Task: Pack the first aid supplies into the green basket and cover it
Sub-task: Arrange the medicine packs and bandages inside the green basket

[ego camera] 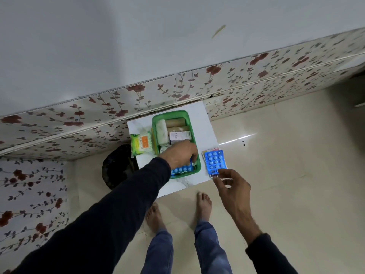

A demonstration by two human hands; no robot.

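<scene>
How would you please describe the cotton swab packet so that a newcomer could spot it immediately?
Find the small white marble-patterned table against the floral panel, with the green plastic basket on it. The clear cotton swab packet lies outside the basket's left wall; its yellow-green edge and orange label set it apart from the blue blister strips.

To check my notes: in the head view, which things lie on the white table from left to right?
Cotton swab packet → green basket, with the left hand over it → blue blister pack, the right hand at its near end.

Print on packets and boxes — blurred, nothing legible
</scene>
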